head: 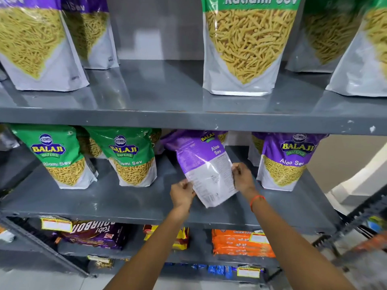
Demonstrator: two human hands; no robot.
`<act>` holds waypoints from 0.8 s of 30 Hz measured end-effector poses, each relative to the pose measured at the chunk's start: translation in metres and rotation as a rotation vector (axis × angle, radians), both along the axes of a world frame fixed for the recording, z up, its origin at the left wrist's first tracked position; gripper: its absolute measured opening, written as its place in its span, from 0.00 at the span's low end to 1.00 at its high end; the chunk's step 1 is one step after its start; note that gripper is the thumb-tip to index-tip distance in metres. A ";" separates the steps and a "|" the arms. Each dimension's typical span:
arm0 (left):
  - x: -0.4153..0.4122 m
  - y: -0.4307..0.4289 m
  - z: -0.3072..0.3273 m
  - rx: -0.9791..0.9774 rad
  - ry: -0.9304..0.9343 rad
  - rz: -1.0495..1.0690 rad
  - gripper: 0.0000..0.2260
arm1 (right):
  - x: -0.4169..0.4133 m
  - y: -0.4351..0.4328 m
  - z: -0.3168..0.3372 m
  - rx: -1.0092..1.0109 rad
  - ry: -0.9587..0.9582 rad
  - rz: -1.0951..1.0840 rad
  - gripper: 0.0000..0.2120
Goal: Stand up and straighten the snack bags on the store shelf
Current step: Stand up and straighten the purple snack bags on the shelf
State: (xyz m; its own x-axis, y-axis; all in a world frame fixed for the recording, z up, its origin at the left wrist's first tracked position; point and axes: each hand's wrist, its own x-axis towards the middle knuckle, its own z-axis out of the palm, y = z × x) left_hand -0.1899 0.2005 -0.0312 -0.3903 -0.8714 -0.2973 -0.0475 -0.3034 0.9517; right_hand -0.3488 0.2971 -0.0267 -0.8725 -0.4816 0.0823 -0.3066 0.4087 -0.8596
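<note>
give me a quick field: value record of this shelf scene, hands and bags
held bag: purple and white Aloo Sev pouch, tilted, back side facing out
left hand: grips pouch's lower left edge
right hand: grips pouch's right edge
shelf: grey metal middle shelf
left neighbours: two green Ratlami Sev bags, upright
right neighbour: purple Aloo Sev bag, upright

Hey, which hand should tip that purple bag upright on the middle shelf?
Probably the right hand. It grips the tilted purple bag higher up its side edge, so it can swing the top over. The left hand pinches lower, near the bottom, better for steadying.
</note>
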 end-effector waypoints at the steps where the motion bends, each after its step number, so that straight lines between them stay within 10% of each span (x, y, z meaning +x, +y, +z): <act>1: -0.003 -0.007 0.000 -0.097 -0.040 0.011 0.05 | 0.000 -0.002 0.000 -0.050 -0.001 -0.018 0.09; 9: -0.020 -0.030 0.016 -0.457 -0.324 0.000 0.05 | 0.009 -0.008 -0.026 -0.062 -0.029 -0.177 0.05; 24: -0.022 0.017 -0.016 -0.337 0.047 -0.352 0.46 | 0.039 0.014 -0.042 -0.233 -0.135 -0.103 0.22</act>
State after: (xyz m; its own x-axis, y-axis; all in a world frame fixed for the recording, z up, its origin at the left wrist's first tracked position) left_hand -0.2123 0.2174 -0.0476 -0.6849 -0.7286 0.0032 -0.0469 0.0485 0.9977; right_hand -0.3095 0.3108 -0.0686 -0.9264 -0.3719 0.0599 -0.1501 0.2187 -0.9642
